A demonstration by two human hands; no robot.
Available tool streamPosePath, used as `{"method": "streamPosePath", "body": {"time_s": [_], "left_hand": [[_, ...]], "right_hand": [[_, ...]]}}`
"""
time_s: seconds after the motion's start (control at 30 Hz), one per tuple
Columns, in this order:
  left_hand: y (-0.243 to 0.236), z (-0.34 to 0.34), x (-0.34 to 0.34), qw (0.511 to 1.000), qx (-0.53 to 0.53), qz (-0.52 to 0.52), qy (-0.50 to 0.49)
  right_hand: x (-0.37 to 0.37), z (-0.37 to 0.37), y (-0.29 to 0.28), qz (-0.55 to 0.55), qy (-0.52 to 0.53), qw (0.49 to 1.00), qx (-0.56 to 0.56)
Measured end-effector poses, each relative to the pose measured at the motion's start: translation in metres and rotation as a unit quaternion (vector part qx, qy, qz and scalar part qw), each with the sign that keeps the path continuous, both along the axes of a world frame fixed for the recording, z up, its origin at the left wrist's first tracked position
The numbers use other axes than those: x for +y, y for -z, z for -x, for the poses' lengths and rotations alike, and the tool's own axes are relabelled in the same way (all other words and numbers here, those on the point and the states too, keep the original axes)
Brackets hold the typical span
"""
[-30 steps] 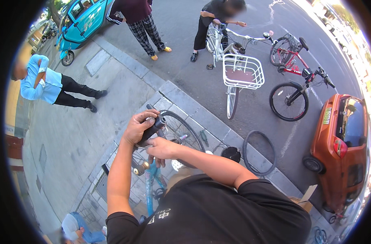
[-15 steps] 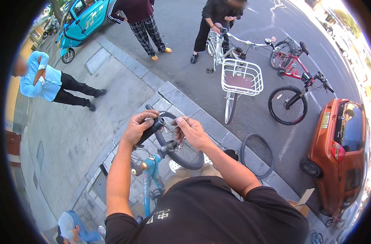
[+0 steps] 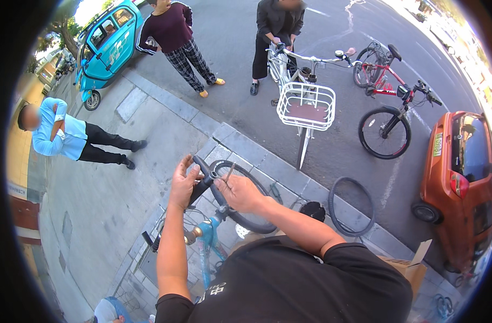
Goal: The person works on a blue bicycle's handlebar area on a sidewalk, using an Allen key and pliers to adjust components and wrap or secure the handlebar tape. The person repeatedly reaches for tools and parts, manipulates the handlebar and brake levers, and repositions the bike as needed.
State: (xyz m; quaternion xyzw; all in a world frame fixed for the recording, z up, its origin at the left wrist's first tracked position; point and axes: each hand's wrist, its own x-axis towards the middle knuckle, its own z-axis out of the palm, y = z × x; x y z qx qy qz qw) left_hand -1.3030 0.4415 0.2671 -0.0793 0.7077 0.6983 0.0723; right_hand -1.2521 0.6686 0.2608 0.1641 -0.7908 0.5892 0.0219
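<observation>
In front of me a blue bicycle frame [image 3: 203, 245] stands with a brass-coloured collar [image 3: 192, 234] and its spoked front wheel [image 3: 245, 219] beyond. My left hand [image 3: 182, 184] is closed around a thick black tube [image 3: 201, 190] with a round, ring-like upper end. Just right of that end, my right hand [image 3: 239, 192] pinches a thin metal rod that looks like a hex key [image 3: 231, 170]. Its lower part is hidden by the fingers, so I cannot tell whether it touches the tube. A black bar [image 3: 205, 167] slants past the tube's top.
A loose tyre [image 3: 352, 206] lies on the kerb at right, near a cardboard box [image 3: 415, 266]. Beyond stand a white bicycle with a basket [image 3: 308, 106], a red bicycle [image 3: 386, 91] and an orange car [image 3: 458, 172]. Several people stand around, one in light blue [image 3: 57, 132] at left.
The rod has turned from slanting out rightward to more upright, and my right hand has moved lower, close against the tube's end. The whole view has shifted slightly.
</observation>
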Motion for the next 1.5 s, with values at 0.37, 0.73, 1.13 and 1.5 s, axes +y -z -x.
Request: {"method": "streamPosePath", "body": {"time_s": [0.37,0.73,1.13,1.5], "left_hand": [[0.017,0.018,-0.005,0.997,-0.081,0.018,0.007],[0.027,-0.001,0.011,0.973,0.069,0.118,-0.185],[0.038,-0.004,0.018,0.889,0.167,0.311,-0.292],[0.044,-0.013,0.025,0.873,0.194,0.34,-0.291]], "right_hand": [[0.005,-0.009,0.003,0.077,-0.048,0.983,-0.161],[-0.03,0.1,0.008,0.138,0.002,0.894,-0.427],[-0.053,0.11,-0.015,-0.17,-0.096,0.927,-0.319],[-0.053,0.134,-0.007,-0.06,-0.186,0.888,-0.415]]}}
